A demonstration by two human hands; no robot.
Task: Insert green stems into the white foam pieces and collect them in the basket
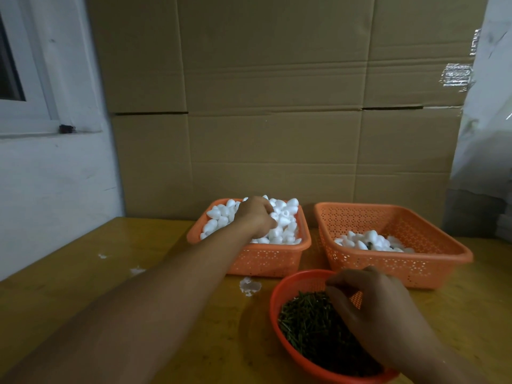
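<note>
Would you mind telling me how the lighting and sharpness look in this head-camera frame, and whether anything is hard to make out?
Head view: dim, yellowish light; the right hand and the green stems in the round basket are dark and low in contrast; the white foam pieces around the left hand look overexposed; wide-angle bending shows at the window frame; tape glints on the cardboard.

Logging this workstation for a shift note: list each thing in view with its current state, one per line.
left basket: heaped full of plain white foam pieces
right basket: holds a shallow layer of foam pieces, some with dark stems
round bowl: filled with green stems
left hand: fingers curled into the foam pile
right hand: fingers bent over the stems
table: dotted with white foam crumbs
</note>
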